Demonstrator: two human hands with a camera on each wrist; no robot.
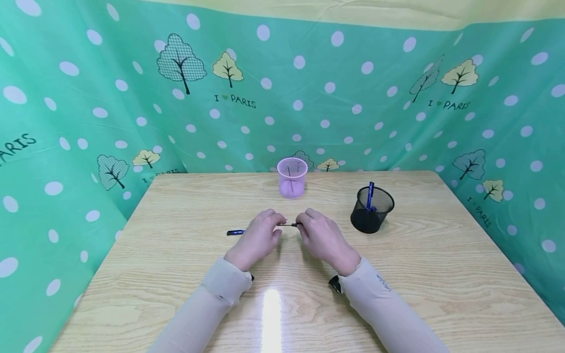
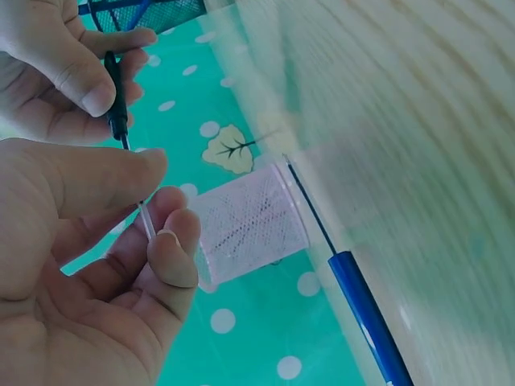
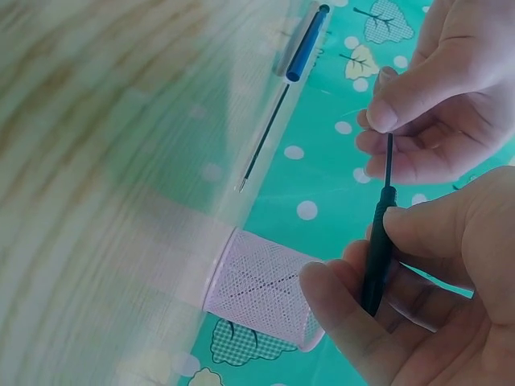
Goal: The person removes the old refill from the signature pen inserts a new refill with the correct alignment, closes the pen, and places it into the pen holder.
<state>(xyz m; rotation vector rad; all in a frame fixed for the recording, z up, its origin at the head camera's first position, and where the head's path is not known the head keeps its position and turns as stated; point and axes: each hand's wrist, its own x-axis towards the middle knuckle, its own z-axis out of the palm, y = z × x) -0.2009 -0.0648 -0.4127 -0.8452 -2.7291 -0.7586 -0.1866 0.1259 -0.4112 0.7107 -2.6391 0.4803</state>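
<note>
My right hand [image 1: 324, 240] pinches a black ribbed pen grip section [image 3: 377, 249] between thumb and fingers. From its end runs a thin dark refill [image 3: 389, 161] toward my left hand [image 1: 258, 238], which pinches it. The refill's pale tail end [image 2: 147, 221] shows below my left thumb. Beyond my left hand, a blue pen barrel [image 2: 370, 322] lies on the table, with another thin refill [image 3: 265, 137] in line with its end. Whether that one sits inside the barrel I cannot tell. In the head view, my left hand hides this second refill.
A lilac mesh pen cup [image 1: 292, 189] stands at the table's back edge, behind my hands. To the right is a black mesh cup [image 1: 368, 220] with a blue pen [image 1: 370, 196] standing in it. A green dotted cloth [image 1: 309, 98] hangs behind the wooden table [image 1: 176, 274].
</note>
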